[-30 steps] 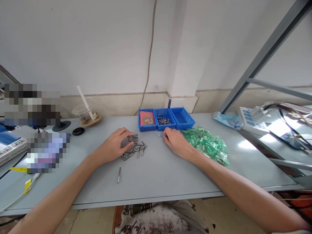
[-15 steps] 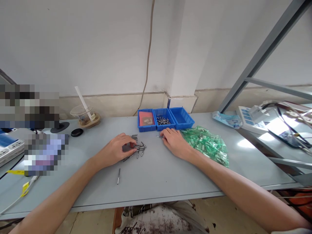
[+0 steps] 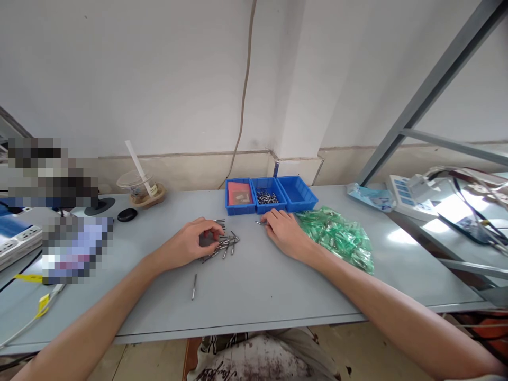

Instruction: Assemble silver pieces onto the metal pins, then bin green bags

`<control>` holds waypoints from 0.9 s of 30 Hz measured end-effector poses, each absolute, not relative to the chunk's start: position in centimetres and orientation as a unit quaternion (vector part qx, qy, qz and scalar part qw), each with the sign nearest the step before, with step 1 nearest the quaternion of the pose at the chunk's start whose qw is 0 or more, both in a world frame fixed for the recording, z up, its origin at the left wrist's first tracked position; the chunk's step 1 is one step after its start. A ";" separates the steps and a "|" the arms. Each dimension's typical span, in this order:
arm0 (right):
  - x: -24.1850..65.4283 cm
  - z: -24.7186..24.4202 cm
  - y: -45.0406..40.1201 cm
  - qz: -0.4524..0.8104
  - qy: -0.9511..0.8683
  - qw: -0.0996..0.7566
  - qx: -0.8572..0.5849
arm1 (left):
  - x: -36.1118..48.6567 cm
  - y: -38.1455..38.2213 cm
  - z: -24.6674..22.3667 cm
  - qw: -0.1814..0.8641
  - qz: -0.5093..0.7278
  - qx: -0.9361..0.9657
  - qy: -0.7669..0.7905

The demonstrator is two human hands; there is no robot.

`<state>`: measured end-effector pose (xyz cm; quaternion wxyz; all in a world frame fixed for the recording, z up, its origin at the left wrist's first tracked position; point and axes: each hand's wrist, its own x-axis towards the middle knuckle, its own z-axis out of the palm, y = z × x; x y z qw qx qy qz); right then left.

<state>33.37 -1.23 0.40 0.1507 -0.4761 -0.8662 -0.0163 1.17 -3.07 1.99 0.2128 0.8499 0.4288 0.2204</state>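
Note:
My left hand (image 3: 195, 239) is at the left edge of a loose pile of metal pins (image 3: 227, 244), its thumb and fingers curled but apart, with nothing visibly gripped. Several more pins lie in a row behind its fingertips. My right hand (image 3: 283, 228) rests on the table beside a green plastic bag (image 3: 337, 235), its fingers closed at one end of a single metal pin (image 3: 259, 223). Another pin (image 3: 194, 287) lies alone nearer the front edge. Behind the hands, the middle blue bin (image 3: 269, 207) holds many pins.
A left blue bin (image 3: 239, 211) holds a pink sheet and small packets; the right blue bin (image 3: 297, 193) stands beside it. A cup (image 3: 137, 185) and a black round object (image 3: 127, 215) are at the left. Power strips and cables lie on both sides.
The left thumb and index finger have spread apart and drawn slightly back from the pins. My right hand keeps its place and its closed fingers. The view has shifted slightly.

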 end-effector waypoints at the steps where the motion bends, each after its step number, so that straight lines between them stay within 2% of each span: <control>1: 33.4 0.4 -1.2 -0.018 -0.866 0.152 -0.476 | 1.0 -2.9 1.9 0.212 0.219 0.848 0.433; 27: 33.3 0.6 -1.4 -0.019 -0.866 0.147 -0.478 | -0.2 -2.3 2.2 0.151 0.201 0.871 0.421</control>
